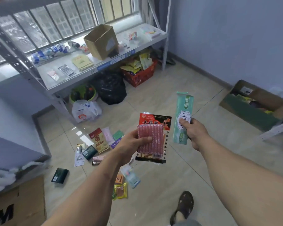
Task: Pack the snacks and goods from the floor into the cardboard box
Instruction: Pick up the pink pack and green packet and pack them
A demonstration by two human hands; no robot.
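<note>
Fingers of the left hand (pixel 131 142) grip a pink sponge (pixel 151 138) hiding most of a red snack packet (pixel 155 119); right hand (pixel 193 129) clasps a green toothpaste box (pixel 184 110).

— How do the arms lie?
— Both bare forearms reach forward and are raised. The left hand (pixel 131 142) has its thumb across the front of what it grips, fingers behind.
— And the right hand (pixel 193 132)?
— Fingers curled, thumb on top, clamped round its load
</note>
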